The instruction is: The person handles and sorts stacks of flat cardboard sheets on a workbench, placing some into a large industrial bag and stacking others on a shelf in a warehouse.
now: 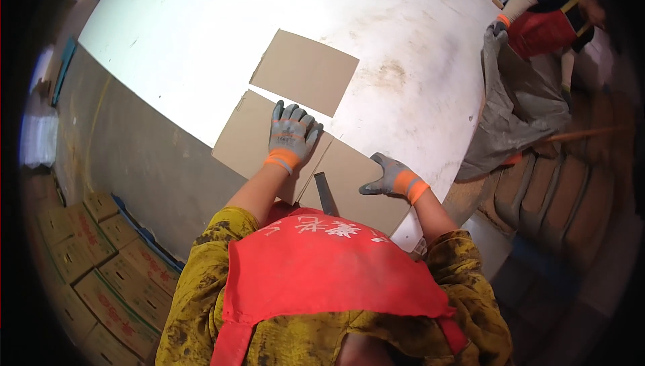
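Note:
My left hand [292,134], in a grey and orange work glove, lies flat with its fingers together on a brown cardboard sheet [242,134] at the near edge of the white tabletop. My right hand [390,177], gloved alike, rests at the right part of the cardboard [352,174], thumb and fingers apart. A crease or seam runs between the two cardboard parts. Beside it a dark flat strip [325,192] points up from my red apron; what it belongs to is hidden. A separate rectangular cardboard piece [307,71] lies just beyond, parted by a narrow gap.
At the right, a co-worker's gloved hand [499,26] holds a grey sack [509,109] by the table's edge. Filled sacks [549,189] lie below it. Stacked cardboard boxes [116,275] stand on the floor at the lower left. The white tabletop [201,38] bears brown smudges.

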`<state>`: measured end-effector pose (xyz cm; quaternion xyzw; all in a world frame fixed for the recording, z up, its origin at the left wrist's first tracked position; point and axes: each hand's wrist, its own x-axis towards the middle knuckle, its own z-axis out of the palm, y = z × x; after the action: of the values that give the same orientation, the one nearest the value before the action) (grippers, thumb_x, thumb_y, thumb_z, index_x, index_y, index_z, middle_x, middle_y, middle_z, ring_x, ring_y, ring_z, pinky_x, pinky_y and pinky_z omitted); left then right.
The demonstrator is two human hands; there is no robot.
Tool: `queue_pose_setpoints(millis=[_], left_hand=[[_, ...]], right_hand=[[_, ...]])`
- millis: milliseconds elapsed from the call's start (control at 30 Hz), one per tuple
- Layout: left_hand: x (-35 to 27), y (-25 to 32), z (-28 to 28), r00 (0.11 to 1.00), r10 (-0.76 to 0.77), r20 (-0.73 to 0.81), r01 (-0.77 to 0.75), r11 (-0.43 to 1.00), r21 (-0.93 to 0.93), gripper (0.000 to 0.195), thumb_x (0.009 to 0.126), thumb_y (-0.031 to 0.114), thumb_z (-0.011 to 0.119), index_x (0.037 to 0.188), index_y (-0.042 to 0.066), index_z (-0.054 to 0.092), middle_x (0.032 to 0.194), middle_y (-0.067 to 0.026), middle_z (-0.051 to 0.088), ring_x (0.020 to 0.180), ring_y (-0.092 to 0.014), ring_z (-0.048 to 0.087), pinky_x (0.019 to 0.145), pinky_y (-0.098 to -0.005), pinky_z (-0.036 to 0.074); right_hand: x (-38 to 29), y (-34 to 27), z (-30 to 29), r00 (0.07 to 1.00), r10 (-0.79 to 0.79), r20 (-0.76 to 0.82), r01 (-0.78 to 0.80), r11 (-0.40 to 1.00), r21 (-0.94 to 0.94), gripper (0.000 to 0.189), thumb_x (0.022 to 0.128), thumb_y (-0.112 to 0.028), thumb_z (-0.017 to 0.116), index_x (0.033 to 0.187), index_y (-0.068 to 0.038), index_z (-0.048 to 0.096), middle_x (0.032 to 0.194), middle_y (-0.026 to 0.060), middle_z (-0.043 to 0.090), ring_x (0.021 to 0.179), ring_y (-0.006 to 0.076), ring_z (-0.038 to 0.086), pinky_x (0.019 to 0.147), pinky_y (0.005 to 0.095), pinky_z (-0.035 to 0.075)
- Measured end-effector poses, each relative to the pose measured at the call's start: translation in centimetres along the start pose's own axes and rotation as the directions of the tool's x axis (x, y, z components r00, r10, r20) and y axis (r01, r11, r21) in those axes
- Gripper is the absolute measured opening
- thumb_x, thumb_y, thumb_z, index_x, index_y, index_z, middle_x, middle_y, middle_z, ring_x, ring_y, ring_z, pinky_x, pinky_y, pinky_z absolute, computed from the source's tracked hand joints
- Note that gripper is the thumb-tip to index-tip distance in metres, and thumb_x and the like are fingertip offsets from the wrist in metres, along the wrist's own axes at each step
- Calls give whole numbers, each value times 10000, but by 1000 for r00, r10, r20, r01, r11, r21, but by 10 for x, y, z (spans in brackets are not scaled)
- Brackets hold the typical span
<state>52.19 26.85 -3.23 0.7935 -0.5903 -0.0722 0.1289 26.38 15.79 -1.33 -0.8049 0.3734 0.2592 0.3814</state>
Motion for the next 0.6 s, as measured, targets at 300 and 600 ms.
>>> queue_pose_setpoints(millis=[300, 600], left_hand=[[8, 1, 11, 998, 61, 9, -61, 997, 43, 247, 923, 294, 524, 965, 120, 695, 1019, -86, 634, 1115, -266, 533, 1155, -489, 231], [-27, -40, -5, 816, -222, -534, -74, 875, -478, 379, 953, 200, 468, 1299, 70, 548, 1291, -122, 563, 1236, -295, 484, 1139, -439, 283]], right_hand=[[-82, -96, -36, 998, -48, -29, 36, 950, -312, 662, 767, -467, 715, 1259, -69, 522, 1062, 171, 685, 1024, 348, 646, 915, 400, 483], [-92, -67, -119, 889, 29, -457, 382, 502, 776, 495, 814, -193, 778, 1205, 44, 588, 1075, 83, 674, 903, 165, 652, 800, 299, 548]])
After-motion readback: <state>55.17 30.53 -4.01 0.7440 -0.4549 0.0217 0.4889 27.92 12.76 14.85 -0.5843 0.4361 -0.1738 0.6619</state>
